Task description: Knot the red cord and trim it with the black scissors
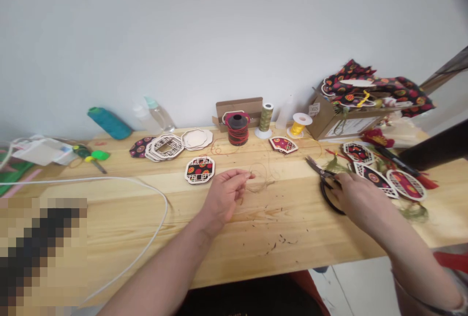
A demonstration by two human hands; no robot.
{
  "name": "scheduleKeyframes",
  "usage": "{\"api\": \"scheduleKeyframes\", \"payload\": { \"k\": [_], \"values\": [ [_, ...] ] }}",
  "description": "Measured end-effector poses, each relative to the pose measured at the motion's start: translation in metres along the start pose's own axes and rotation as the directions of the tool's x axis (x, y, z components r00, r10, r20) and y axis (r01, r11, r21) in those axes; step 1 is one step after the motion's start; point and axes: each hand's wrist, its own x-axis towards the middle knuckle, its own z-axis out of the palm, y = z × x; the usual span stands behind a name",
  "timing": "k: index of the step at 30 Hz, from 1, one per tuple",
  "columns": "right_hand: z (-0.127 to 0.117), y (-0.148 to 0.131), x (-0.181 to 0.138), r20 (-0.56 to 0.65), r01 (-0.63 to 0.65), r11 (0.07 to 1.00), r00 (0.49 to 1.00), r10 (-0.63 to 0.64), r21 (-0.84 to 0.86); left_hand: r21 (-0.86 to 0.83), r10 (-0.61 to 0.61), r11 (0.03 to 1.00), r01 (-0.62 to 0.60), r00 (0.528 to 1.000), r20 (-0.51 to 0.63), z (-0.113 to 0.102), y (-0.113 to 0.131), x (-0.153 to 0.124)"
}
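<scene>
Over the middle of the table, my left hand (pixel 227 191) is closed in a pinch on a thin thread (pixel 261 190), which hangs in loose loops to the right of the fingertips. To the right, my right hand (pixel 356 199) has its fingers on black-handled scissors (pixel 323 171) lying on the wood, blades pointing away to the left. Part of their handle is hidden under the fingers. An eight-sided wooden-framed ornament (pixel 199 169) with patterned fabric lies just left of my left hand. Beside my right hand are finished-looking ornaments (pixel 376 179) with olive and red tassels.
Along the wall stand a spool of red cord (pixel 238 130), a green thread spool (pixel 266 118), a yellow spool (pixel 300 126) and a cardboard box (pixel 340 121) heaped with fabric. Wooden frames (pixel 166 147) lie left. A white cable (pixel 161 228) crosses the left side; dark scraps (pixel 281 243) dot the front.
</scene>
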Motion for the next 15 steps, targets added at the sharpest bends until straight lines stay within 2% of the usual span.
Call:
{"api": "scheduleKeyframes", "payload": {
  "k": [4, 7, 12, 15],
  "values": [
    [0.0112, 0.0024, -0.0037, 0.016, -0.029, 1.0, 0.999, 0.029, 0.001, -0.002, -0.005, 1.0, 0.005, 1.0, 0.0, -0.0006, -0.0005, 0.0006],
    [0.0096, 0.0016, -0.0008, 0.039, -0.047, 0.999, 0.998, 0.046, 0.012, 0.009, -0.001, 1.0, 0.001, 1.0, -0.009, -0.0008, -0.0009, 0.0009],
    [0.0071, 0.0061, 0.0017, 0.163, -0.096, 0.99, 0.984, 0.078, 0.106, 0.03, 0.023, 0.999, -0.023, 1.0, 0.005, -0.0014, -0.0027, 0.0009],
    [0.0081, 0.0086, -0.0002, 0.163, -0.129, 0.981, 0.981, 0.105, 0.146, 0.044, 0.042, 0.998, -0.043, 0.999, 0.021, -0.0006, -0.0031, 0.0008]
  ]
}}
